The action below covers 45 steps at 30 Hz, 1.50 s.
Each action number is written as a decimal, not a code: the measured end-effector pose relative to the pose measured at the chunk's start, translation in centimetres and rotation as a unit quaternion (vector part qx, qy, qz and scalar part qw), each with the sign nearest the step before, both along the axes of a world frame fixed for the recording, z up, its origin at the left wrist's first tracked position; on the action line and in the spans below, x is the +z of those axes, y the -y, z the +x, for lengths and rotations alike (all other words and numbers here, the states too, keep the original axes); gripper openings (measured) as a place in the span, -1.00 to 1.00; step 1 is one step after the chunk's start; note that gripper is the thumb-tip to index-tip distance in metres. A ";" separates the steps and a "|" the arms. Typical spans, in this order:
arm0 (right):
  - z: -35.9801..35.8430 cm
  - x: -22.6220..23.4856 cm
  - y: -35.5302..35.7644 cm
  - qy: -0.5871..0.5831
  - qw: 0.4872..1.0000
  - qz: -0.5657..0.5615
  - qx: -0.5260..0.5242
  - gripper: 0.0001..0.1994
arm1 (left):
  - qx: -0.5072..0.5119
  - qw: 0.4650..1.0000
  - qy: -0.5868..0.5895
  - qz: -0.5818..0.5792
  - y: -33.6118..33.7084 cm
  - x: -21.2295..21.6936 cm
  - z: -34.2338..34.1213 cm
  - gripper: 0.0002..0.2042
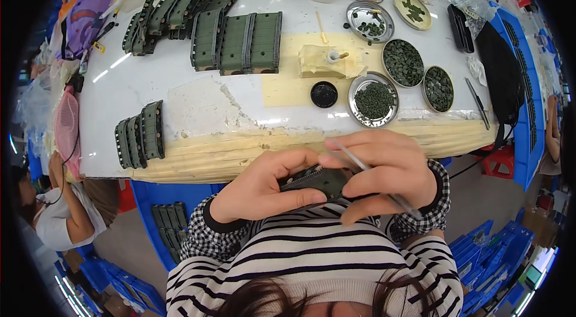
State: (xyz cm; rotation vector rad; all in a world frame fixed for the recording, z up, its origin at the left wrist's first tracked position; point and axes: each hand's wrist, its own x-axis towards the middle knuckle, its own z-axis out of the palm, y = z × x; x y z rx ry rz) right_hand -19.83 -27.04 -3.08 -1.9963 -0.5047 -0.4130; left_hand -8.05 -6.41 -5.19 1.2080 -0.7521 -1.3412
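Close to my body, at the table's near edge, my left hand point(267, 188) grips a dark green ribbed plastic part point(329, 184), thumb along its near side. My right hand point(387, 170) is closed around slim silver tweezers point(401, 202), slanting across the fingers and a little blurred. Its fingertips are at the part's right end, and they hide some of it. Beyond the hands stand a round metal dish of small green pieces point(375, 100) and a small black pot point(324, 94).
Similar green parts lie in stacked rows point(249, 44) at the back left, with a smaller group point(140, 135) nearer. Round tins of green pieces point(403, 62) stand at right, beside another slim tool point(478, 103). A padded cream roll point(222, 158) lines the near edge. Another person point(69, 215) sits left.
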 end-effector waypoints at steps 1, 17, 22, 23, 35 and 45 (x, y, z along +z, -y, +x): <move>0.2 0.1 -0.4 0.001 0.999 -0.021 0.035 -0.68 | -0.005 1.000 0.021 -0.011 -0.1 -0.1 0.2 -0.63; 1.9 -2.6 -4.7 0.143 0.971 -0.064 -0.180 -0.77 | 0.355 0.840 -0.345 -0.222 1.9 -2.1 -2.9 -0.52; -0.4 -2.3 -0.2 0.027 0.967 0.067 -0.243 -0.68 | 0.366 0.877 -0.267 -0.159 0.3 -1.6 -1.0 -0.61; -0.5 -2.2 0.4 -0.002 0.954 0.112 -0.277 -0.65 | 0.392 0.875 -0.245 -0.144 0.4 -1.4 -1.2 -0.63; 0.8 -4.0 5.5 -0.069 0.934 0.012 -0.349 -0.80 | 0.367 0.904 -0.207 -0.074 1.4 -1.1 -1.7 -0.67; 1.2 -4.7 5.7 -0.083 0.935 -0.082 -0.335 -0.79 | 0.355 0.918 -0.166 -0.060 1.8 -0.3 -1.6 -0.52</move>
